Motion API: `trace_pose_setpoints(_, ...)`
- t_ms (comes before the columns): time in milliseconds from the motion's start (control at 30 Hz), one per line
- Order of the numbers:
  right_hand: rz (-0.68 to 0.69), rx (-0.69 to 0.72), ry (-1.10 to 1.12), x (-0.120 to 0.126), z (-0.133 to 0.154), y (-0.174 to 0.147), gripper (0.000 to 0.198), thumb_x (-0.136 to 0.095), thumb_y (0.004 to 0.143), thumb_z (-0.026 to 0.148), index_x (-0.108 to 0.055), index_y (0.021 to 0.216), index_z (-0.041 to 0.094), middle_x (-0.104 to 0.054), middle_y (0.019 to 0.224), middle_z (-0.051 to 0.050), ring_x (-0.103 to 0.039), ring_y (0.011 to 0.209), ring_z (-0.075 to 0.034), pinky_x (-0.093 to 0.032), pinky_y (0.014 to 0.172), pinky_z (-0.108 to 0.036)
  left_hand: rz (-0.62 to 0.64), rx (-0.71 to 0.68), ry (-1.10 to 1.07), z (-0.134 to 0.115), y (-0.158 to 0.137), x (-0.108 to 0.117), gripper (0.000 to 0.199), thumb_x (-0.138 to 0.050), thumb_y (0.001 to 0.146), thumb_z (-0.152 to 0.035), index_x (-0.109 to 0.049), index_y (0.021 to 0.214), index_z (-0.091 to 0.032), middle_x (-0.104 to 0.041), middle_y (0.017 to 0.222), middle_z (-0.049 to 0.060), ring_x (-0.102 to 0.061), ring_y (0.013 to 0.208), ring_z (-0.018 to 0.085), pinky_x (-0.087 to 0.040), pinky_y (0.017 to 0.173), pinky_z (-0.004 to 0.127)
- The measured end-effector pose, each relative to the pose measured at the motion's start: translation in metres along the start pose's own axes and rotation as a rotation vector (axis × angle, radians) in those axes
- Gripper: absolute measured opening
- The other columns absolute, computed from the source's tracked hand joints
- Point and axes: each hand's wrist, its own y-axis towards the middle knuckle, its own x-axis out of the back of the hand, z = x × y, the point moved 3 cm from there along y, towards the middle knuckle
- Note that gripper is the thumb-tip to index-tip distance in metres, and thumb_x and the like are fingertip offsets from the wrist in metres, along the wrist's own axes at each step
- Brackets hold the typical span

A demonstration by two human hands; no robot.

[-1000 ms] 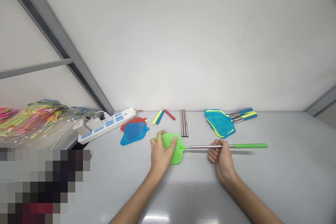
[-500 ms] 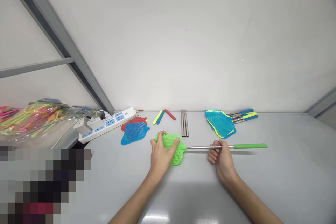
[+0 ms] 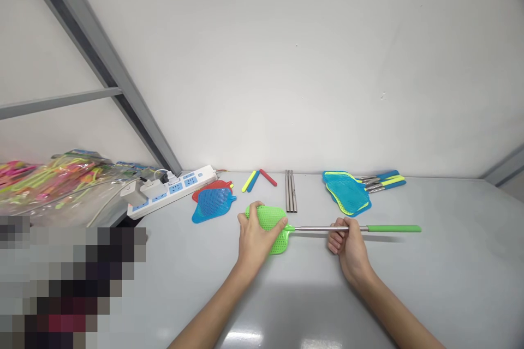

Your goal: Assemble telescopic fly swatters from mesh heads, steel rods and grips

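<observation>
A green fly swatter [image 3: 278, 241] lies level across the front of me, its metal rod [image 3: 317, 229] extended and its green handle [image 3: 393, 228] pointing right. My left hand [image 3: 257, 234] grips the perforated head, fingers over the far edge and thumb on top near the neck. Curled round the rod, just left of the handle, is my right hand [image 3: 347, 241]. Behind the swatter stand three metal rods [image 3: 291, 191] side by side on the table. Farther right, a stack of blue and yellow fly swatters [image 3: 347, 193] lies with handles to the right.
Blue [image 3: 213, 204] and red swatter heads [image 3: 200, 190] overlap at left, beside a power strip [image 3: 174, 191] with plugs. Yellow, blue and red handles [image 3: 268, 177] lie near the wall. Bagged colourful items [image 3: 69, 180] sit far left. The grey table [image 3: 458, 262] meets a white wall.
The whole view has shifted slightly, so everything appears a little farther right. Both hands keep their hold on the green fly swatter, whose head looks slightly more tilted.
</observation>
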Motion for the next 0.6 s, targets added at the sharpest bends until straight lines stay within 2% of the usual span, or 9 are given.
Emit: trace_pose_setpoints(600, 0.035, -0.019, -0.052, -0.0037, 0.0002, -0.0035, 0.028, -0.04, 0.072, 0.034, -0.03, 0.05, 0.019, -0.023, 0.042, 0.007, -0.02, 0.035, -0.007, -0.019, 0.034, -0.02, -0.067, 0.002, 0.006, 0.0051, 0.0051, 0.0, 0.055, -0.049, 0.061, -0.058, -0.042, 0.105, -0.026, -0.033, 0.087, 0.003, -0.048, 0.082, 0.021, -0.038, 0.079, 0.038)
